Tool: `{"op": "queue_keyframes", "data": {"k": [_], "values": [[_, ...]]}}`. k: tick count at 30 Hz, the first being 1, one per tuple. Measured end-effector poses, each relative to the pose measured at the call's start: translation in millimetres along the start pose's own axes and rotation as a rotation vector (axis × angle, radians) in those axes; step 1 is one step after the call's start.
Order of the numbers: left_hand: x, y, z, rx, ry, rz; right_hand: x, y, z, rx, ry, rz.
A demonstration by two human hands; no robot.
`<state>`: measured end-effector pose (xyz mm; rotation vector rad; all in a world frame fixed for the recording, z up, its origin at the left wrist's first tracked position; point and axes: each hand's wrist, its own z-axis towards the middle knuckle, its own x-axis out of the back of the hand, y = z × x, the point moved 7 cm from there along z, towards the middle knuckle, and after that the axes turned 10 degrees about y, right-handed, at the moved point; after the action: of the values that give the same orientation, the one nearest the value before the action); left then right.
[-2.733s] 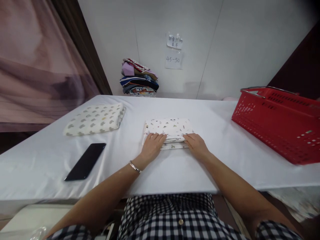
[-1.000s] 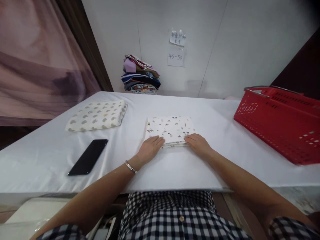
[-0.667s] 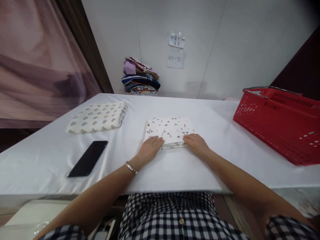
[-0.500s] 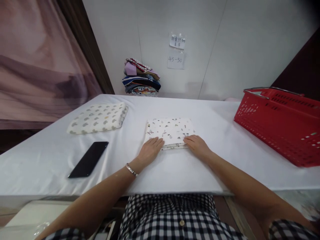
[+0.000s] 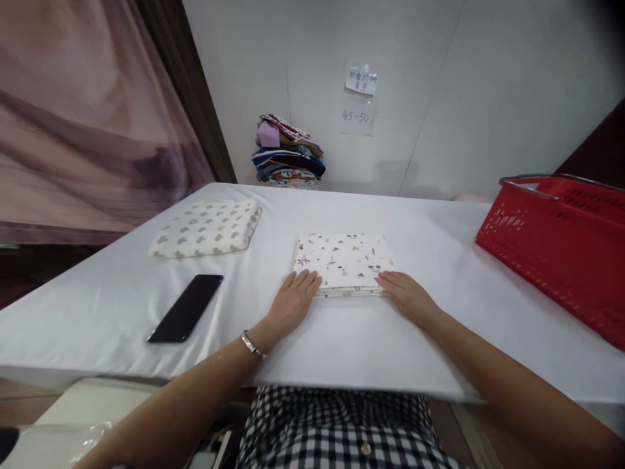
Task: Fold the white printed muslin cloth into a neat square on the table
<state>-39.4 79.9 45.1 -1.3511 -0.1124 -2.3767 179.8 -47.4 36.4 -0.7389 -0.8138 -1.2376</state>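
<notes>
A white cloth with small printed figures [image 5: 344,259] lies folded into a flat rectangle in front of me, its layered edge facing me. My left hand [image 5: 293,301] rests on its near left corner, fingers stretched out. On the near right corner lies my right hand [image 5: 406,296], also flat with the fingers extended. Neither hand grips the cloth. Farther left sits a second folded cloth [image 5: 208,228], cream with grey mouse-head shapes.
The white-covered table [image 5: 342,345] also bears a black phone [image 5: 186,309] at left and a red basket [image 5: 556,254] at right. Behind the table rises a stack of folded fabrics [image 5: 288,153]. Paper signs [image 5: 359,98] hang on the wall; a pink curtain [image 5: 73,117] hangs at left.
My view has turned slightly left, so things appear farther right. The hands sit a little wider apart at the folded cloth's near corners.
</notes>
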Motion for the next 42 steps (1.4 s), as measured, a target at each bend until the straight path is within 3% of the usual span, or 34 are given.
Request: {"op": "queue_keyframes", "data": {"k": [7,10,13,16,19,22,26,28,30,33,36,39,42], "values": [[-1.4,-2,-2,0.013,-0.113,-0.061,0,1,-2,-0.069,-0.058,0.026],[-0.4,0,-3,0.025,-0.138,-0.074,11,-11,18,-0.127,-0.102,0.026],[-1.2,2,-5,0.032,-0.111,-0.076,14,-40,48,-0.045,-0.109,0.047],[-1.4,2,-10,0.039,-0.079,-0.086,-6,-66,69,0.055,-0.154,0.064],[5.7,0,-11,0.056,-0.068,-0.134,-37,-73,72,0.078,-0.218,0.057],[17.7,-3,4,0.124,-0.08,-0.244,-53,-70,66,0.077,-0.231,0.051],[23.9,-9,44,0.199,-0.011,-0.298,-51,-68,64,0.058,-0.235,0.049],[9.8,-15,59,0.246,-0.039,-0.26,-49,-69,64,0.04,-0.264,0.069],[-14.6,-26,63,0.354,-0.145,-0.23,-47,-68,63,0.022,-0.312,0.127],[-41.2,-36,57,0.43,-0.236,-0.232,-43,-57,69,-0.044,-0.362,0.259],[-47.4,-37,53,0.421,-0.24,-0.243,-35,-22,89,-0.191,-0.241,0.298],[-47.4,-37,51,0.444,-0.272,-0.258,-34,26,106,-0.314,-0.089,0.121],[-47.7,-37,50,0.461,-0.294,-0.279,-56,68,103,-0.442,-0.153,-0.092]]}}
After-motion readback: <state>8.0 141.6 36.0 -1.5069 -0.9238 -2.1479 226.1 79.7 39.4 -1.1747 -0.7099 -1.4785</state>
